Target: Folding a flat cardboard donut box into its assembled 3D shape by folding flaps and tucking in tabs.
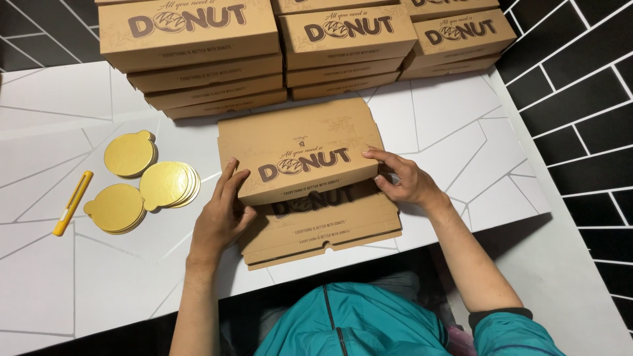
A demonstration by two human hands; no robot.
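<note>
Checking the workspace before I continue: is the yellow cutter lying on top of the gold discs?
No, the yellow cutter lies on the white table to the left of the gold discs, apart from them.

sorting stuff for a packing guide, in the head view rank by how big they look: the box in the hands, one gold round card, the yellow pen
1. Brown box, held by left hand and right hand
2. Gold round card
3. Yellow pen: about as long as the card is wide, but far slimmer

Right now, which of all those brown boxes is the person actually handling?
The top box of the short front pile, gripped by the left hand and right hand. The stacked boxes behind lie untouched.
</note>
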